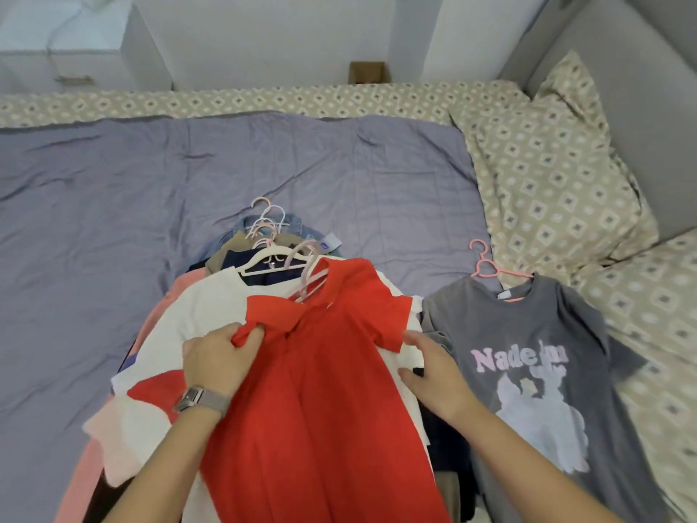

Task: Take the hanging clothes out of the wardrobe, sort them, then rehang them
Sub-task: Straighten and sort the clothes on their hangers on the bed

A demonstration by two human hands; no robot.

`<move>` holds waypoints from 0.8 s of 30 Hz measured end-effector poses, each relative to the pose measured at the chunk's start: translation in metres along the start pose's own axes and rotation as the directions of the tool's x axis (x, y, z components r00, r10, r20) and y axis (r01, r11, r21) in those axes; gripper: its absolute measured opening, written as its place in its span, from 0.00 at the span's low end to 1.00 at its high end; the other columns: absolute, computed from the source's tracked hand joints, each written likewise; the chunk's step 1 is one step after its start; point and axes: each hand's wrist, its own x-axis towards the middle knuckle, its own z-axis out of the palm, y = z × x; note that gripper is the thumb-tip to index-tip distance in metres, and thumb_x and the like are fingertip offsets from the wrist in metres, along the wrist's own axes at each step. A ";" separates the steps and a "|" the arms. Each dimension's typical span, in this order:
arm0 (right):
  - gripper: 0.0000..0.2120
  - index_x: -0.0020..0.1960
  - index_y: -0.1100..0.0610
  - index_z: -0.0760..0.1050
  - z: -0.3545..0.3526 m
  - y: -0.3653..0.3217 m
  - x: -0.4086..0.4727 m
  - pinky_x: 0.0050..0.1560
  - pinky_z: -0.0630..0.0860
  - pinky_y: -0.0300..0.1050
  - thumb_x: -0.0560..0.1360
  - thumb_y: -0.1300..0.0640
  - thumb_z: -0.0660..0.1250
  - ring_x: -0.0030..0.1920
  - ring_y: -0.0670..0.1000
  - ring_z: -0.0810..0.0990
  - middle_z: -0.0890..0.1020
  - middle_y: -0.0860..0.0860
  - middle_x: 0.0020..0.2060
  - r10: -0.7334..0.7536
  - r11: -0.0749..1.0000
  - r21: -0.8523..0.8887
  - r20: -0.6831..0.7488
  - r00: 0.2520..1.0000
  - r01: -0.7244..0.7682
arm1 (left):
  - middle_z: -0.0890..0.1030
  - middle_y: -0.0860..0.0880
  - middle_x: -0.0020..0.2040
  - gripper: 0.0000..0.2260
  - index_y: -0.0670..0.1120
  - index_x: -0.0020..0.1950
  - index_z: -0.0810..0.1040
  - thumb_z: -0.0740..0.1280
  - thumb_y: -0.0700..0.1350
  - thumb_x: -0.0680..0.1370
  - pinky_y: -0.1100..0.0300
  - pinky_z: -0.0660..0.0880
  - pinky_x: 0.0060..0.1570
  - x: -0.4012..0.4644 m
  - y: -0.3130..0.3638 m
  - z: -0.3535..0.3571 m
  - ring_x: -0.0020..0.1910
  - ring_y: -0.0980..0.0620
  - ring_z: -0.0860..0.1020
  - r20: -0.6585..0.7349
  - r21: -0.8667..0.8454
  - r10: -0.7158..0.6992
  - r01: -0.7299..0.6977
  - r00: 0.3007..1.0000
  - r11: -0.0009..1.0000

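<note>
Grey T-shirt [528, 371] printed "Nade", remaining letters illegible, on pink hanger [490, 268] beside clothes pile [211, 307] on purple bedspread [151, 190]; red shirt [320, 390] atop pile, sleeve pinched by left hand [222, 358], right hand [433, 371] open, fingers at opposite sleeve.

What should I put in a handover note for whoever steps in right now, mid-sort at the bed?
Left hand: grips the red shirt at its left sleeve.
Right hand: open, fingers beside the shirt's right sleeve.
Red shirt, on its hanger, tops the pile of hung clothes on the purple quilt.
Done: clothes are out; the grey printed T-shirt lies apart on the right, on a pink hanger.
Left: sort the pile, rehang everything.
</note>
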 end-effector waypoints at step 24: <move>0.09 0.36 0.51 0.78 -0.252 0.128 -0.322 0.43 0.73 0.36 0.67 0.64 0.72 0.37 0.41 0.79 0.82 0.43 0.34 -0.196 0.949 0.147 -0.416 0.888 0.279 | 0.78 0.55 0.28 0.07 0.53 0.37 0.80 0.74 0.55 0.67 0.59 0.73 0.33 -0.388 0.268 -0.099 0.29 0.58 0.76 -0.024 -0.366 0.200 -0.195 0.979 0.910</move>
